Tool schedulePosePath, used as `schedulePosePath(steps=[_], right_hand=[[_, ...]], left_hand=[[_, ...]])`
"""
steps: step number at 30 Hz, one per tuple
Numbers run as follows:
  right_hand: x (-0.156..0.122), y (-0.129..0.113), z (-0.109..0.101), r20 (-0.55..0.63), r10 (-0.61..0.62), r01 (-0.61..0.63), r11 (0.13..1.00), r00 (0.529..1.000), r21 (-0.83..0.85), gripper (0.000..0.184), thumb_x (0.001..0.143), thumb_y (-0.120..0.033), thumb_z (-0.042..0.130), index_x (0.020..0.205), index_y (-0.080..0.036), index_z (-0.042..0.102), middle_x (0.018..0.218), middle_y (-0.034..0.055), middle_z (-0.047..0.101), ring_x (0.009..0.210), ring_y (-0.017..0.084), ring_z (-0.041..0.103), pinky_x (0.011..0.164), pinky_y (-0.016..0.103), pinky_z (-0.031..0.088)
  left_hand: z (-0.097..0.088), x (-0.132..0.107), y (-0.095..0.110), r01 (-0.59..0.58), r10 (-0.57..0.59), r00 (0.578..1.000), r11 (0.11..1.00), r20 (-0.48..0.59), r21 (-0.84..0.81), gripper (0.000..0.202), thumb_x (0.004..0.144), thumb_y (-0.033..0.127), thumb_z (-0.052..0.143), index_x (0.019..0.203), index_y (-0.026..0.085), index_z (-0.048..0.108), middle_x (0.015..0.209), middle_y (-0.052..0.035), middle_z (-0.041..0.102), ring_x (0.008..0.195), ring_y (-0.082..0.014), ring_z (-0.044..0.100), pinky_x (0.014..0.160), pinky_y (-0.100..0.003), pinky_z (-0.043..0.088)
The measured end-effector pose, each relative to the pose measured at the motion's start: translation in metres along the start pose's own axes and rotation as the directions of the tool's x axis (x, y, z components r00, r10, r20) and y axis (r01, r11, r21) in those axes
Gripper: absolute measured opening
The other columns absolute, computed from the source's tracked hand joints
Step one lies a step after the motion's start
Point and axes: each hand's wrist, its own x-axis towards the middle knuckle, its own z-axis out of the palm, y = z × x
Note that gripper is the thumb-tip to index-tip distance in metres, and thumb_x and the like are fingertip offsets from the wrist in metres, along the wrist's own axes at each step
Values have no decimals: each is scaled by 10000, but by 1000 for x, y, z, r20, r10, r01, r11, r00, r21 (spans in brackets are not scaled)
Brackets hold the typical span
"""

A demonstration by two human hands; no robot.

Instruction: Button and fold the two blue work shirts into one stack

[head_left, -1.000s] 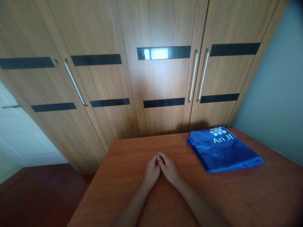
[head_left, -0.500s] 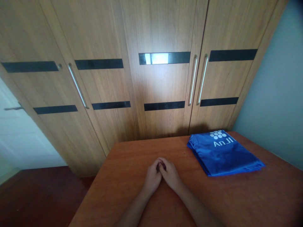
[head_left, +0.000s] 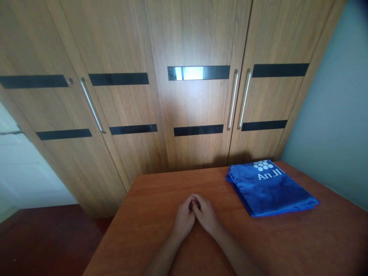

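My left hand (head_left: 184, 217) and my right hand (head_left: 205, 215) rest together on the brown wooden table (head_left: 155, 214). They are clasped, with fingers curled against each other and the thumbs meeting on top. A small dark gap shows between the thumbs, and I see no object in it. Most of the fingers are hidden behind the hands. To the right, apart from both hands, lies a folded blue cloth (head_left: 273, 195) with white dots and lettering printed on it.
Behind the table's far edge stands a wooden wardrobe (head_left: 198, 103) with dark strips and long metal handles (head_left: 232, 99). A pale wall (head_left: 333, 115) borders the right side. At the left are a white door (head_left: 31, 172) and reddish floor (head_left: 43, 237).
The view has shifted slightly, so the scene sits a little lower and further left. The hands stay clasped and the blue cloth lies in the same place on the table.
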Motion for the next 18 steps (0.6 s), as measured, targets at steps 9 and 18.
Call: schedulePosePath(steps=[9, 18], right_hand=[[0, -2, -1, -16, 16, -16, 1000, 1000, 8, 269, 804, -132, 448, 977, -226, 631, 924, 44, 692, 857, 198, 653, 795, 327, 521], [1, 2, 0, -32, 38, -38, 999, 999, 1, 275, 794, -110, 448, 968, -191, 645, 940, 64, 700, 879, 187, 655, 809, 293, 508]], left_hand=[[-1, 0, 1, -22, 22, 1000, 1000, 11, 22, 323, 766, 69, 454, 980, 211, 651, 971, -35, 712, 873, -186, 652, 804, -299, 483], [0, 1, -4, -30, 27, 999, 995, 33, 92, 350, 760, 53, 439, 1012, 187, 642, 997, -56, 707, 888, -177, 643, 821, -287, 476]])
